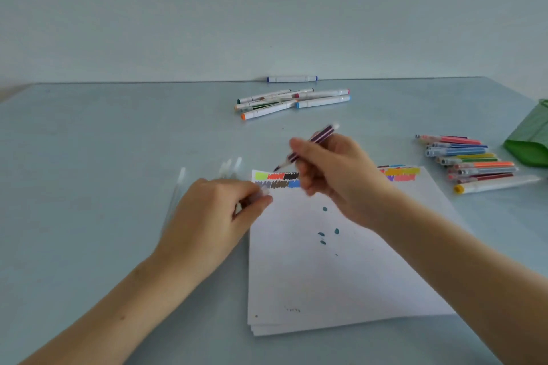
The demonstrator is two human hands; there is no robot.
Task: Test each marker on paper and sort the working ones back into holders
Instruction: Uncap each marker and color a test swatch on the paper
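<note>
My right hand [335, 175] grips a thin dark purple striped marker [314, 141], uncapped, its tip hovering just above the top left of the white paper stack [341, 275]. Rows of coloured test scribbles [277, 179] run along the paper's top edge, with a few teal blots in the middle. At the paper's left edge my left hand [213, 216] pinches a small clear cap [261, 195] between thumb and fingers.
A pile of thin coloured markers [471, 160] lies at the right beside a green holder [530, 139]. Thick white double-ended markers [290, 102] lie at the back, one more [292, 79] against the wall. A clear plastic sleeve [207, 181] lies left of the paper.
</note>
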